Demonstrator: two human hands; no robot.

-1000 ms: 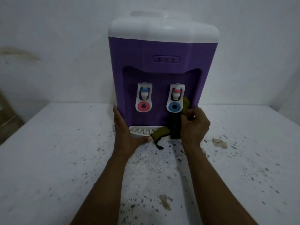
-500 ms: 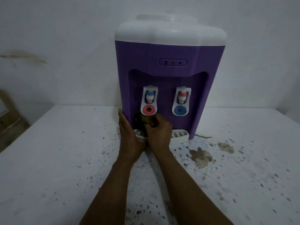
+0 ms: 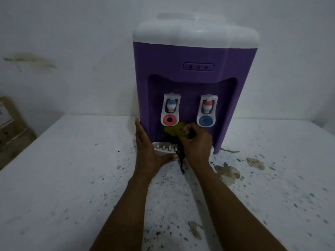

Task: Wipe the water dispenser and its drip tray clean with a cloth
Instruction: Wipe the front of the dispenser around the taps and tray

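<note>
Two-tap dispenser [image 3: 181, 57], left hand [image 3: 147, 151] released flat beside drip tray [image 3: 163, 149], right hand [image 3: 197, 144] grip clenching cloth [image 3: 173, 131]

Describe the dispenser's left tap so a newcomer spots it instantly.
Find the purple water dispenser on the speckled table. Two white taps sit in its recessed front; the left tap is nearer the left hand. It has a blue cap over a pink ring; the right tap reverses these.

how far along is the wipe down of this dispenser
Done: nothing looks visibly finished. In hand: the right hand grips the cloth against the purple recess under the taps, and the left hand steadies the drip tray. Left: probably the tray and the white top of the dispenser.
</note>
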